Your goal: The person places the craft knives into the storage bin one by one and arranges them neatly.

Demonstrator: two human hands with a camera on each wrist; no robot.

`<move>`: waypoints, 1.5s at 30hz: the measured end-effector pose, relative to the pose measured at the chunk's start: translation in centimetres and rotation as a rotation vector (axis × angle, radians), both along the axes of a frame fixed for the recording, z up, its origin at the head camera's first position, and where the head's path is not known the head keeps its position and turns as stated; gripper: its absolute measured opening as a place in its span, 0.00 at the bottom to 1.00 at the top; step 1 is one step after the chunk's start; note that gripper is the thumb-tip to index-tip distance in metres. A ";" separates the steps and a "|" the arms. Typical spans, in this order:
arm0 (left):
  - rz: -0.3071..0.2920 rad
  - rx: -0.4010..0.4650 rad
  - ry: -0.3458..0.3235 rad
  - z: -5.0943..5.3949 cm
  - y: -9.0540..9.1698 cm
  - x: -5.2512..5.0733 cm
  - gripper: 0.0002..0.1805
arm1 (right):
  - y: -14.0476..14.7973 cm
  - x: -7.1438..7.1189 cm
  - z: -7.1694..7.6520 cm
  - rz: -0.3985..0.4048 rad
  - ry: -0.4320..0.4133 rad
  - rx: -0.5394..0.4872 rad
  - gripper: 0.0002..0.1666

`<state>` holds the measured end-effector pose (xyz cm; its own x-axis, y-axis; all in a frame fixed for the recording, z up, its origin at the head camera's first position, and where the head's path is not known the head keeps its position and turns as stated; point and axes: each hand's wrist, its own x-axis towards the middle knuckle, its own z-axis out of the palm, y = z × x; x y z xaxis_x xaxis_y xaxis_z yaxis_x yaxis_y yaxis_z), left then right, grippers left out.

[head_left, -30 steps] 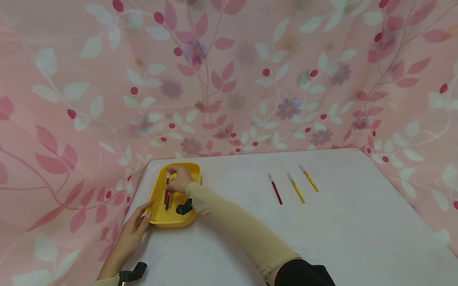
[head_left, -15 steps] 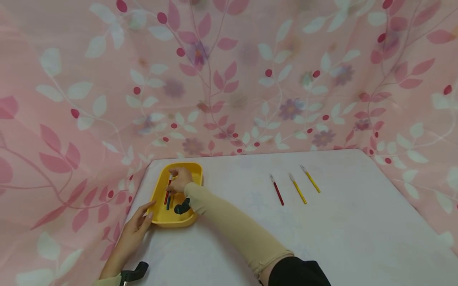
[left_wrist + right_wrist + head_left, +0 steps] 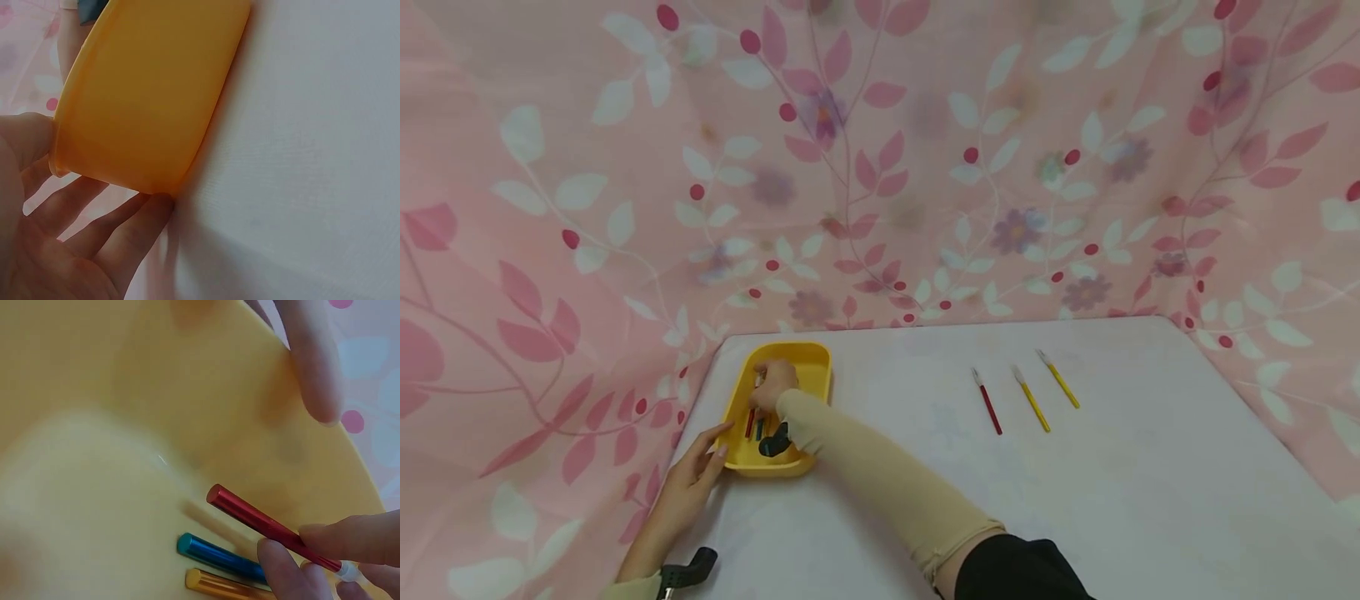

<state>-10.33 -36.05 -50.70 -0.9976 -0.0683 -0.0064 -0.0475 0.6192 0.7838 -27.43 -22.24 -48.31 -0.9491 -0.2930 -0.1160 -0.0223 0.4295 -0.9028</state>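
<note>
In the right wrist view, my right hand (image 3: pixel 777 385) pinches a slim, metallic red pen-like stick (image 3: pixel 244 515) near its whitish tip, inside the yellow tray (image 3: pixel 817 358). Beside it in the tray lie a blue stick (image 3: pixel 219 555) and a gold one (image 3: pixel 225 585), their far ends hidden by my fingers. At the tray's near left corner, my left hand (image 3: pixel 687 486) grips the edge, thumb at the rim and fingertips against the underside of the wall, as the left wrist view shows.
To the right on the white table (image 3: pixel 925 467) lie a red stick (image 3: pixel 990 408) and two yellow sticks, one nearer (image 3: pixel 1034 405) and one farther (image 3: pixel 1062 382), all with whitish tips. A pink floral cloth (image 3: pixel 880 167) hangs behind the table.
My right hand has shifted slightly left and nearer within the tray, covering more of the sticks. My left hand stays at the tray's corner. The head view has turned slightly.
</note>
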 end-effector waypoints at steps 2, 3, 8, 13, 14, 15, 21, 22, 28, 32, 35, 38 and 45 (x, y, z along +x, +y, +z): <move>0.002 0.002 -0.006 0.0 0.0 0.0 0.29 | 0.0 0.3 0.2 -0.003 0.020 0.025 0.38; 0.004 0.002 -0.008 -0.1 0.0 0.0 0.29 | 0.0 0.5 0.2 -0.004 0.032 0.043 0.37; 0.007 -0.010 0.004 -0.4 -0.1 0.0 0.29 | -0.4 0.7 0.0 -0.006 0.068 0.116 0.38; 0.010 -0.006 0.010 -0.4 -0.2 -0.2 0.29 | -0.9 0.4 -0.4 -0.009 0.150 0.235 0.36; 0.012 -0.004 0.005 -0.3 -0.2 -0.3 0.29 | -1.0 0.3 -0.5 -0.010 0.161 0.245 0.36; 0.012 -0.002 0.005 -0.3 -0.2 -0.3 0.29 | -1.2 0.2 -0.7 -0.009 0.170 0.261 0.35; 0.014 0.014 -0.009 -0.3 0.0 0.0 0.29 | -1.2 0.2 -1.0 -0.002 0.189 0.299 0.33; 0.015 0.017 -0.012 -0.3 0.0 0.0 0.29 | -1.1 0.2 -0.9 -0.003 0.186 0.297 0.32; 0.019 0.020 -0.004 -0.2 0.1 -0.2 0.29 | -0.2 0.1 -0.1 -0.002 0.150 0.195 0.33; 0.021 0.012 -0.004 -0.4 0.1 -0.2 0.29 | 0.9 0.1 0.5 0.006 0.059 -0.015 0.36; 0.022 0.005 0.002 -0.5 0.0 -0.1 0.29 | 1.9 0.3 0.9 0.016 -0.034 -0.221 0.37; 0.016 0.002 0.009 -0.5 0.0 0.0 0.29 | 2.9 0.7 1.4 0.034 -0.101 -0.393 0.37; 0.003 0.011 0.009 -0.5 0.0 -0.3 0.30 | 5.2 1.0 2.4 0.125 -0.153 -0.544 0.38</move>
